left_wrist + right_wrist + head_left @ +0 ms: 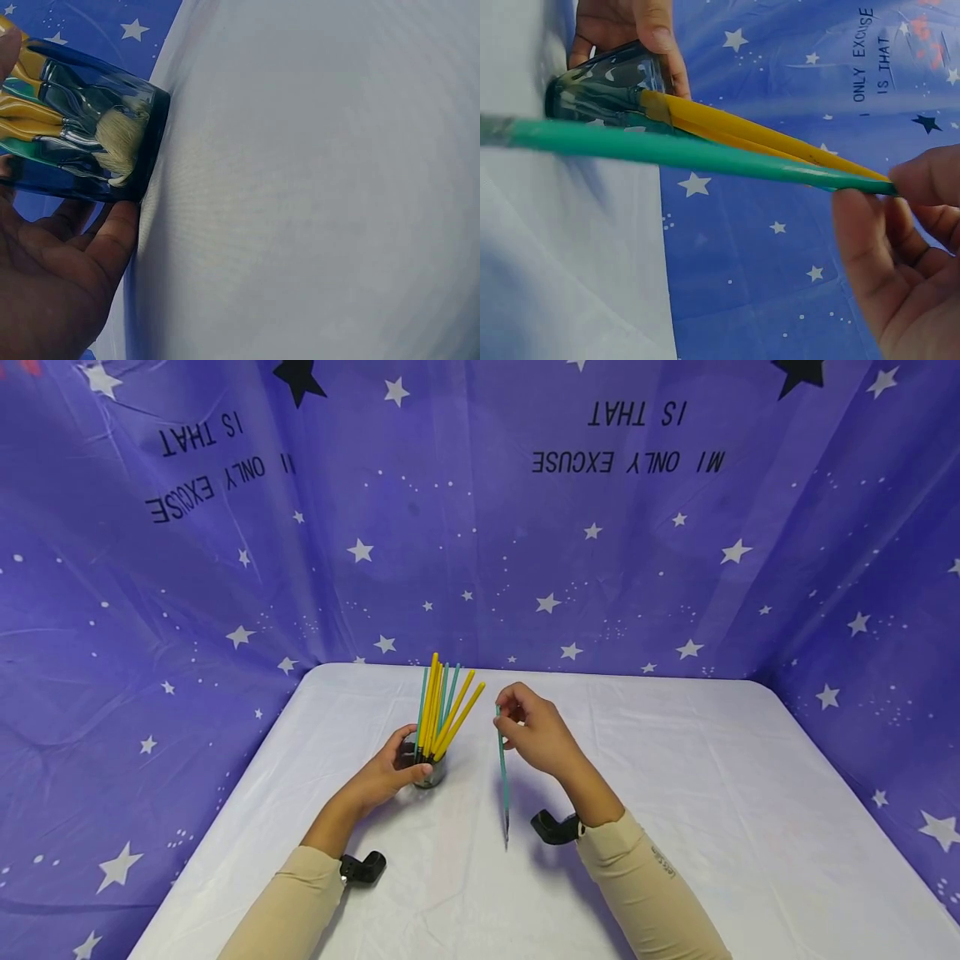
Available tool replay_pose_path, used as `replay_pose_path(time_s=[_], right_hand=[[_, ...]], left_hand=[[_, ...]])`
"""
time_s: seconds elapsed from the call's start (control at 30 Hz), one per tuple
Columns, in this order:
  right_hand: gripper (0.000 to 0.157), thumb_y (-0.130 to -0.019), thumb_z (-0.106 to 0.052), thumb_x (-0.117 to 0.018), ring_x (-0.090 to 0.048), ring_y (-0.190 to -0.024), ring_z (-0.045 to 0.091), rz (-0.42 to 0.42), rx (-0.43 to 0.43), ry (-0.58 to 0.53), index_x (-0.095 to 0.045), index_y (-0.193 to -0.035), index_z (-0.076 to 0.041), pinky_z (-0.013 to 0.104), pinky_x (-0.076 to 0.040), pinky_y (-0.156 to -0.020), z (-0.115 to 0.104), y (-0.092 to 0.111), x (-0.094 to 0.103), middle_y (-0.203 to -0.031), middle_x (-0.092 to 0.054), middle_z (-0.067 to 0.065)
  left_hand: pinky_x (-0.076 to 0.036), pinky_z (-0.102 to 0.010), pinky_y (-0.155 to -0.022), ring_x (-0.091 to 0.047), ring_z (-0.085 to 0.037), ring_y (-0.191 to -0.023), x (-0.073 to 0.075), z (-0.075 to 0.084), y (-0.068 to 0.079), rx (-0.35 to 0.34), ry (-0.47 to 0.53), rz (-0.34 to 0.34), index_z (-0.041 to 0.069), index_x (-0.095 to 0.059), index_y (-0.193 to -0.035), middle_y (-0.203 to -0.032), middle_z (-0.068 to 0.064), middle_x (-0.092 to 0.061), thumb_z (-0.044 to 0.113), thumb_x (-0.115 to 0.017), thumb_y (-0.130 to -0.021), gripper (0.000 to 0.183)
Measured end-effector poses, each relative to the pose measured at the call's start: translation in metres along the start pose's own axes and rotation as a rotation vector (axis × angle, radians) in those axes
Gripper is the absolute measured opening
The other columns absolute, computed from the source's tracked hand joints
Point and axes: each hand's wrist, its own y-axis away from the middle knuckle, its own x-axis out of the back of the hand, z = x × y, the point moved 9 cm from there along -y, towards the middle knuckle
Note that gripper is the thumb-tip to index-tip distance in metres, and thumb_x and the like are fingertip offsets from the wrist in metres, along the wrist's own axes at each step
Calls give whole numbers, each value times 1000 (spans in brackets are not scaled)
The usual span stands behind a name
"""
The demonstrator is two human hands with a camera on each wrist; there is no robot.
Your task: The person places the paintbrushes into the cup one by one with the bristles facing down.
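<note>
A dark, see-through glass [431, 779] stands on the table, full of yellow-handled brushes [432, 697] and green-handled ones, handles up. My left hand [384, 779] grips the glass from its left side, thumb in front and fingers round the back. Pale bristles [118, 139] show low inside the glass in the left wrist view. To the right of the glass, my right hand [536, 731] pinches a green paintbrush [690, 154] by the tip of its handle. That brush hangs almost straight down, bristle end lowest, over the table and apart from the glass.
A white cloth covers the table [690, 793]. Behind it and along both sides hangs a purple curtain [480, 527] with stars and lettering. Each wrist carries a black camera mount, the right one [553, 828] close to the hanging brush.
</note>
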Motion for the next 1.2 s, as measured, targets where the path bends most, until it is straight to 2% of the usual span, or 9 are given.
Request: replay_pose_path(time_s=[0.17, 0.37, 0.47, 0.6, 0.83, 1.03, 1.2], right_hand=[[15, -93, -1, -62, -61, -77, 24, 75, 23, -42, -55, -105, -6, 37, -57, -60, -6, -1, 8, -91, -56, 10], [15, -94, 4, -59, -63, -81, 28, 172, 15, -114, -53, -108, -1, 38, -58, -63, -15, 0, 19, -92, -54, 13], [15, -93, 9, -56, -63, -82, 30, 205, 33, -142, -52, -106, 2, 39, -58, -64, -28, 3, 24, -91, -53, 14], [14, -93, 10, -55, -62, -80, 26, 237, 62, -177, -50, -105, 5, 36, -58, -64, -42, 6, 28, -89, -52, 13], [18, -94, 9, -56, -61, -82, 21, 317, 98, -281, -48, -110, 8, 36, -58, -67, -20, -2, 33, -94, -52, 14], [17, -93, 11, -53, -60, -82, 17, 404, 191, -386, -46, -108, 8, 30, -57, -66, -24, -4, 40, -94, -50, 11], [17, -94, 10, -54, -59, -80, 15, 445, 232, -469, -47, -106, 0, 28, -56, -66, -27, -4, 41, -92, -50, 9]], left_hand=[[-28, -53, -111, -38, -36, -137, 0, 1, 1, -1, 5, -2, 21, -19, -155, -147, -22, -40, 25, -75, -90, 85], [-28, -53, -111, -39, -37, -136, 2, 3, 1, -7, 6, 2, 20, -20, -154, -147, -22, -41, 25, -75, -90, 85], [-27, -54, -111, -38, -37, -137, 1, 3, 1, -2, 1, -1, 21, -20, -154, -147, -22, -41, 25, -75, -90, 85], [-27, -54, -111, -38, -36, -137, 1, 1, 0, 1, -6, 3, 21, -20, -154, -147, -22, -41, 25, -75, -90, 84], [-28, -53, -110, -40, -36, -135, 1, -2, -1, -5, 2, 4, 21, -22, -153, -146, -21, -42, 24, -75, -90, 82], [-29, -53, -110, -40, -37, -135, 1, -1, 0, -8, -2, 5, 20, -21, -153, -146, -22, -41, 25, -75, -90, 84], [-27, -53, -111, -38, -36, -137, 1, 0, 0, -1, 1, 2, 21, -20, -154, -148, -22, -40, 25, -75, -90, 85]])
